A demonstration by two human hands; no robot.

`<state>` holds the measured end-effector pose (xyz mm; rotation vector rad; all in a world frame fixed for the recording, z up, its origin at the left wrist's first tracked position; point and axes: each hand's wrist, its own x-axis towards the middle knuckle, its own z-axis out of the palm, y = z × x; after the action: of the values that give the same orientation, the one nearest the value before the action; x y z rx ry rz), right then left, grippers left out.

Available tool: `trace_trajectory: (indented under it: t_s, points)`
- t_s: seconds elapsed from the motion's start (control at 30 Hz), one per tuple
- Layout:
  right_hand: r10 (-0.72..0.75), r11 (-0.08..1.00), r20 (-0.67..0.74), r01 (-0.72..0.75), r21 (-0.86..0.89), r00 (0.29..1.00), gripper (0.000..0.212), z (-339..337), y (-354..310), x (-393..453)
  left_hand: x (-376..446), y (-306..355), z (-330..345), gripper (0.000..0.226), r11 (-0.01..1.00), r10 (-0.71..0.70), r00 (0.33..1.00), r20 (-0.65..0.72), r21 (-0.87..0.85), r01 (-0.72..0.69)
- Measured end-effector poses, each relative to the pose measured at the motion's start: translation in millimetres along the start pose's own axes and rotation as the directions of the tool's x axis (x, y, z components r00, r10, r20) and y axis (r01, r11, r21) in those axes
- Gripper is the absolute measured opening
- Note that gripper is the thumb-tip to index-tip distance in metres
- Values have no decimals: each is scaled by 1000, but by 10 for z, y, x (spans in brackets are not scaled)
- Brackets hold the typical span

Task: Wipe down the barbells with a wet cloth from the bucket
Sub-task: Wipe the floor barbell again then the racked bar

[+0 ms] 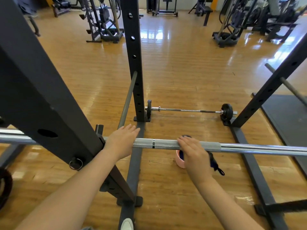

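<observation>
A steel barbell (166,144) lies racked horizontally across the view at waist height. My left hand (122,141) rests flat on the bar beside the rack upright, fingers straight. My right hand (193,151) presses a dark cloth (214,162) over the knurled part of the bar, fingers straight; a tail of the cloth hangs below the bar. Beneath my right hand a pink bucket (180,161) stands on the floor, mostly hidden. A second, smaller barbell (191,111) with small black plates lies on the floor farther ahead.
The black squat rack's uprights (134,63) and base rails (252,168) surround me. A black mat (285,117) lies at right. Gym machines (104,20) line the far wooden floor. A black plate (5,185) is at the left edge. My white shoe (127,224) shows below.
</observation>
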<state>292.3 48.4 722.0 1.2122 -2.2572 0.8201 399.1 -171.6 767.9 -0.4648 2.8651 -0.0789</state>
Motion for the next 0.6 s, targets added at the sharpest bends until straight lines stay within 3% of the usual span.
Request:
trace_trajectory:
  t_s: [0.17, 0.33, 0.47, 0.6]
  points:
    - [-125, 992, 175, 121, 35, 977, 44, -22, 10, 24, -7, -2, 14, 75, 999, 7, 1000, 5, 35, -7]
    - [-4, 998, 60, 8, -63, 998, 36, -438, 641, -240, -10, 13, 7, 74, 1000, -4, 1000, -9, 27, 4]
    - [62, 996, -14, -63, -65, 998, 34, -411, 589, -208, -22, 24, 8, 73, 1000, -12, 999, -42, -6, 12]
    - [-54, 998, 13, 54, 43, 998, 26, -49, 142, -13, -34, 22, 9, 71, 1000, -12, 997, -75, -7, 11]
